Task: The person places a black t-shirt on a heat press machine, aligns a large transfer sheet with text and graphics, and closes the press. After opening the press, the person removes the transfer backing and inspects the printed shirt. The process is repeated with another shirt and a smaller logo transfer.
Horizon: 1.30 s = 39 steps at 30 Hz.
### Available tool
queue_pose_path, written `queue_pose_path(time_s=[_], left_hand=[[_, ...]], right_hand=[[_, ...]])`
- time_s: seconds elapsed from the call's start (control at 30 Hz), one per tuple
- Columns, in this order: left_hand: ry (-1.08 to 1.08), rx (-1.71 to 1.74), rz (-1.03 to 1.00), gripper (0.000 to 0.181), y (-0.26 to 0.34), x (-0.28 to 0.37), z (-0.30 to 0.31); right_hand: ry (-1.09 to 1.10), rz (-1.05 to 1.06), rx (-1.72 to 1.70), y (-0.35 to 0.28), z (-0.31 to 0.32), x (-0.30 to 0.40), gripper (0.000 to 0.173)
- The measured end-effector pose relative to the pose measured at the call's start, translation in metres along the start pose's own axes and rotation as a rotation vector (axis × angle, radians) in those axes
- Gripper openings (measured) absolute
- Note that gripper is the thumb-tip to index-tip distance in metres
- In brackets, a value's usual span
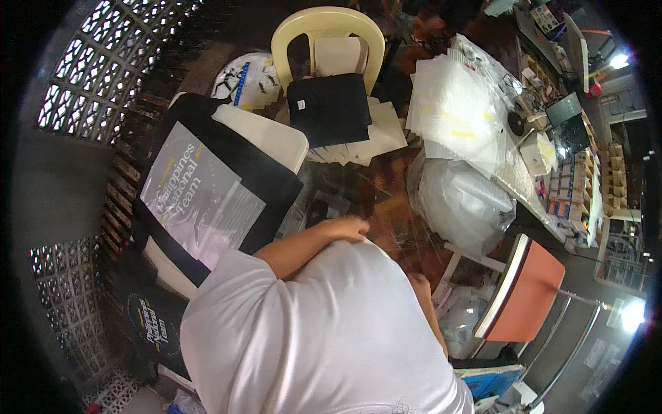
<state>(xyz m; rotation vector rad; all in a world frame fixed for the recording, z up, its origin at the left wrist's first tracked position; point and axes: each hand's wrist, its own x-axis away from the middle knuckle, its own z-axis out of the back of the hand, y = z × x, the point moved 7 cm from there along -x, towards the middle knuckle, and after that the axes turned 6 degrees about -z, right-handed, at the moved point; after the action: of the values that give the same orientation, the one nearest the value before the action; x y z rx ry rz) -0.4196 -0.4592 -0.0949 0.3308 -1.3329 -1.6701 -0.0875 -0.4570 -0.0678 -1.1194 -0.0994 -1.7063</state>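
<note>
My left hand [354,228] rests at the front of the white shirt [315,321] that I wear, its fingers curled and partly hidden by the cloth. Lower on the other side, my right hand [419,284] shows only in part past the shirt's edge. Whether either hand grips anything cannot be made out. To the left, a black garment [282,189] is spread over a pale board, with a clear printed film [201,191] bearing writing on top. Ahead, a folded black garment [331,111] lies on pale sheets [385,129] on a cream plastic chair [289,28].
A stack of translucent sheets [455,103] covers a table at right, above a clear plastic bag [460,196]. An orange-topped seat [527,290] stands near my right side. Another printed black garment [150,315] hangs at left. A round white surface [258,77] holds a blue ruler [241,84].
</note>
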Motion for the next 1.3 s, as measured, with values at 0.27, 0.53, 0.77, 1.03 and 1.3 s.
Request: queue_pose_path(time_s=[0.27, 0.53, 0.77, 1.03, 1.3], left_hand=[[0.305, -0.118, 0.351, 0.042, -0.047, -0.008, 0.033], [0.519, 0.072, 0.306, 0.028, -0.040, -0.047, 0.116], [0.672, 0.372, 0.067, 0.024, -0.013, -0.172, 0.237], [0.681, -0.115, 0.232, 0.024, -0.069, -0.173, 0.294], [-0.271, -1.177, 0.131, 0.052, -0.073, -0.135, 0.254]], right_hand=[[-0.042, -0.157, -0.009, 0.150, 0.012, 0.014, 0.028], [-0.037, -0.238, -0.193, 0.130, 0.006, 0.001, 0.025], [0.071, -0.177, 0.040, 0.068, 0.027, -0.041, 0.023], [0.095, -0.117, -0.570, -0.086, -0.002, -0.085, 0.036], [0.061, -0.339, -0.492, -0.035, -0.039, -0.028, 0.037]])
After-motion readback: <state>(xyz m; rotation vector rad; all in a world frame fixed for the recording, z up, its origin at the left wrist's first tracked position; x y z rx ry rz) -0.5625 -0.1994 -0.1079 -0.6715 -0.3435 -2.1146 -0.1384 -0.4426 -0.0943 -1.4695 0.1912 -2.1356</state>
